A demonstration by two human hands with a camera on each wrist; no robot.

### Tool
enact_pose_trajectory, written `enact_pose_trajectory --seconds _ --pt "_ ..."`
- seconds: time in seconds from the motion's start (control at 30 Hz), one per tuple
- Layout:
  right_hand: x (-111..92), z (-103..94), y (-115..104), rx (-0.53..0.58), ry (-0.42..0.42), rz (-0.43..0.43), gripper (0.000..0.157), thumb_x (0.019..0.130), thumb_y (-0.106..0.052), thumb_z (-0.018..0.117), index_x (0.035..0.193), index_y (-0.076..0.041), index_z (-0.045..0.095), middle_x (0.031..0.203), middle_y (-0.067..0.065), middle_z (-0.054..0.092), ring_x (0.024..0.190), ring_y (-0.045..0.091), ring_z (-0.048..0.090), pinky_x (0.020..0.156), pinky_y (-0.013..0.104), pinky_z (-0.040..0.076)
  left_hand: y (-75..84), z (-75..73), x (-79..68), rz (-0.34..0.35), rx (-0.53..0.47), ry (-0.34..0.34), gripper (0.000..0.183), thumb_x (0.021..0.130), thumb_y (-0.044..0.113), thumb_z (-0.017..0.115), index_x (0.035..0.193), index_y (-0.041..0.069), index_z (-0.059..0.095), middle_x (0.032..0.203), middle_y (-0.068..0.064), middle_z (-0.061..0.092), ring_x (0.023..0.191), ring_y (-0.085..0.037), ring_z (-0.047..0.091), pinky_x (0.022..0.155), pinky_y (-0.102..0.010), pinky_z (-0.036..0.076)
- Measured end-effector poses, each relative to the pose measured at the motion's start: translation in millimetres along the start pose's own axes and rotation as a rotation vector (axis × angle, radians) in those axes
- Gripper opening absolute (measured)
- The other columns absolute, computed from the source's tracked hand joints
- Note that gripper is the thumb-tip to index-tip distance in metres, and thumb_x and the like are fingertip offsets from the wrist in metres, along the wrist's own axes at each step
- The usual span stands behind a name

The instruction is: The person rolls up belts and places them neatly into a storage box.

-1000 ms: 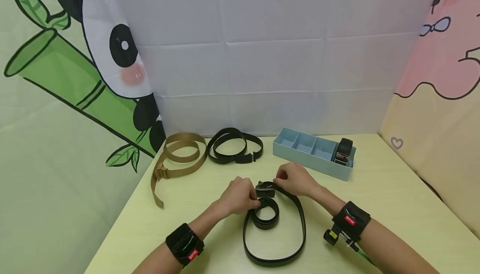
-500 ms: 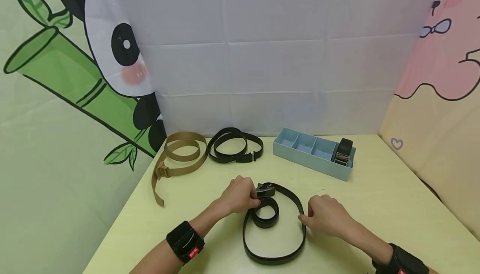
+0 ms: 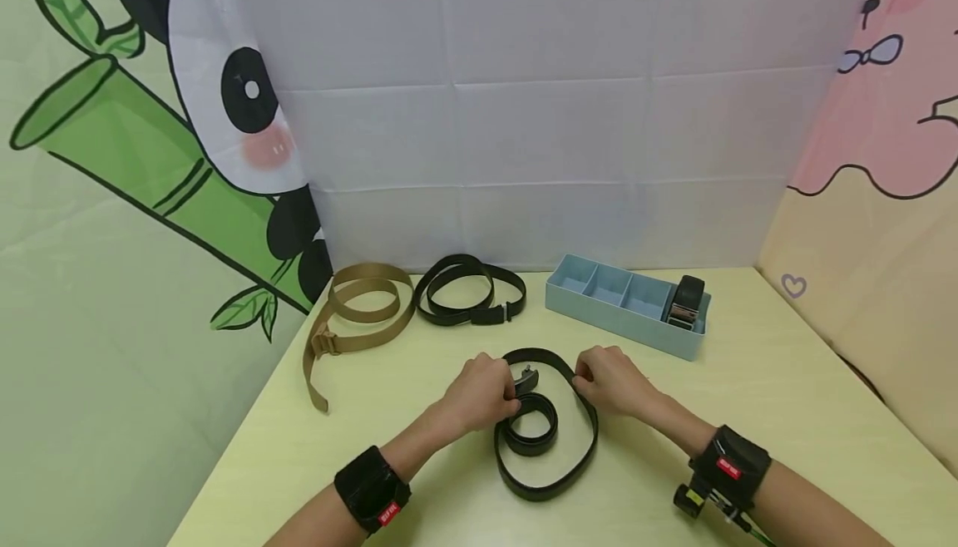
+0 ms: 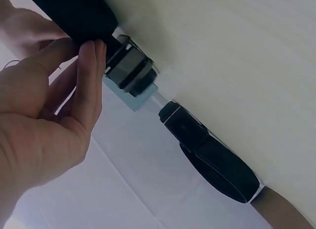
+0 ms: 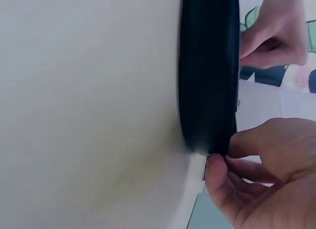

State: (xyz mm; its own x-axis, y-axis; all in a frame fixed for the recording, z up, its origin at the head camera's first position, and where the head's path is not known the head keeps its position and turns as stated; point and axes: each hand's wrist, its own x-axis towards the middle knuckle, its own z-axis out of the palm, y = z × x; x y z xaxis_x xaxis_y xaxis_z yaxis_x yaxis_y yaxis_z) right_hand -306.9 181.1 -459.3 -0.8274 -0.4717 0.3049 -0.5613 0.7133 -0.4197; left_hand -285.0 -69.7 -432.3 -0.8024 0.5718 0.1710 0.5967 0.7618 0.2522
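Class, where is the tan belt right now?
In the head view, the tan belt lies on the table, back left, beside the rear black belt.

Pale table (image 3: 778,381) before creased white cloth (image 3: 539,131)

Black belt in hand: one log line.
black belt: partly coiled; left hand: pinches belt; right hand: pinches outer loop; blue tray: holds rolled belt

The left hand (image 3: 479,391) pinches a partly coiled black belt (image 3: 532,447) near its buckle (image 3: 527,381); the right hand (image 3: 615,381) holds its loop (image 3: 594,431). Behind lie a tan belt (image 3: 374,341), a second black belt (image 3: 488,315) and a blue box (image 3: 627,328) containing a rolled belt (image 3: 687,299).
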Motion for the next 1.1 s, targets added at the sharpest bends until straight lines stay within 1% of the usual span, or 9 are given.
enact_pose_trajectory --seconds 0.17,0.33,0.47,0.57,0.67,0.8,0.97,1.03,1.1 --pt "35.2 18.7 3.6 0.008 0.023 -0.081 0.012 0.09 -0.004 0.073 0.078 -0.007 0.075 0.065 -0.004 0.065 0.052 0.005 0.052 0.051 0.024 0.045 1.7 1.9 -0.6 0.042 0.059 0.039 0.047 0.082 0.014 0.082 0.043 0.021 0.058 0.04 0.016 0.034 0.039 0.002 0.029 0.039 -0.013 0.026" --pt "56.6 30.4 -3.8 0.031 0.036 -0.137 0.012 0.091 -0.005 0.073 0.081 -0.006 0.079 0.07 -0.001 0.071 0.058 0.009 0.058 0.055 0.026 0.049 2.1 1.9 0.5 0.047 0.098 0.047 0.043 0.082 0.017 0.083 0.044 0.02 0.062 0.042 0.016 0.041 0.041 0.002 0.037 0.043 -0.015 0.033" --pt "57.6 31.7 -6.0 0.033 0.027 -0.117 0.01 0.093 -0.009 0.074 0.087 -0.006 0.081 0.077 0.001 0.075 0.066 0.011 0.064 0.061 0.029 0.054 2.0 2.7 1.1 0.048 0.102 0.044 0.04 0.082 0.018 0.083 0.047 0.021 0.066 0.041 0.015 0.05 0.043 0.001 0.044 0.045 -0.016 0.037" --pt "49.3 25.9 -7.4 0.014 0.028 -0.097 0.009 0.094 -0.012 0.074 0.091 -0.006 0.08 0.08 0.001 0.075 0.066 0.01 0.064 0.061 0.029 0.054 1.3 2.8 0.8 0.029 0.087 0.03 0.04 0.083 0.018 0.083 0.047 0.022 0.066 0.041 0.016 0.049 0.042 0.002 0.044 0.044 -0.015 0.036" --pt "35.3 14.5 -12.7 -0.022 0.029 -0.128 0.009 0.095 -0.015 0.073 0.093 -0.008 0.079 0.08 -0.002 0.071 0.066 0.007 0.06 0.06 0.027 0.052 0.8 2.9 0.0 0.007 0.065 0.02 0.039 0.084 0.018 0.082 0.048 0.022 0.067 0.041 0.017 0.048 0.04 0.003 0.042 0.041 -0.014 0.034" --pt "10.5 -1.6 -30.2 -0.012 -0.01 -0.272 0.004 0.094 -0.013 0.074 0.092 -0.012 0.076 0.081 -0.007 0.067 0.069 0.005 0.058 0.061 0.023 0.05 0.2 2.7 -0.9 0.0 0.057 0.017 0.041 0.084 0.017 0.081 0.047 0.021 0.064 0.041 0.017 0.042 0.039 0.004 0.037 0.039 -0.013 0.03" --pt "-25.4 -5.5 -59.2 0.074 -0.168 -0.498 0.004 0.092 -0.017 0.076 0.089 -0.017 0.074 0.084 -0.011 0.065 0.076 0.001 0.059 0.068 0.014 0.049 0.0 3.5 -1.6 0.004 0.059 0.024 0.046 0.084 0.016 0.08 0.044 0.021 0.057 0.041 0.017 0.034 0.039 0.003 0.029 0.037 -0.013 0.025" --pt "-38.4 -0.5 -66.8 0.04 -0.215 -0.561 0.006 0.09 -0.02 0.078 0.089 -0.019 0.073 0.085 -0.011 0.063 0.077 -0.001 0.055 0.07 0.011 0.047 0.4 3.9 -1.8 0.011 0.066 0.031 0.049 0.084 0.016 0.08 0.043 0.022 0.054 0.041 0.017 0.031 0.039 0.003 0.027 0.038 -0.014 0.023" --pt "-48.4 5.6 -71.2 -0.04 -0.221 -0.603 0.009 0.088 -0.022 0.081 0.088 -0.02 0.072 0.086 -0.012 0.062 0.079 -0.001 0.054 0.071 0.012 0.047 1.0 4.0 -2.1 0.021 0.075 0.039 0.052 0.084 0.016 0.08 0.042 0.022 0.052 0.042 0.017 0.029 0.039 0.002 0.026 0.038 -0.014 0.022"
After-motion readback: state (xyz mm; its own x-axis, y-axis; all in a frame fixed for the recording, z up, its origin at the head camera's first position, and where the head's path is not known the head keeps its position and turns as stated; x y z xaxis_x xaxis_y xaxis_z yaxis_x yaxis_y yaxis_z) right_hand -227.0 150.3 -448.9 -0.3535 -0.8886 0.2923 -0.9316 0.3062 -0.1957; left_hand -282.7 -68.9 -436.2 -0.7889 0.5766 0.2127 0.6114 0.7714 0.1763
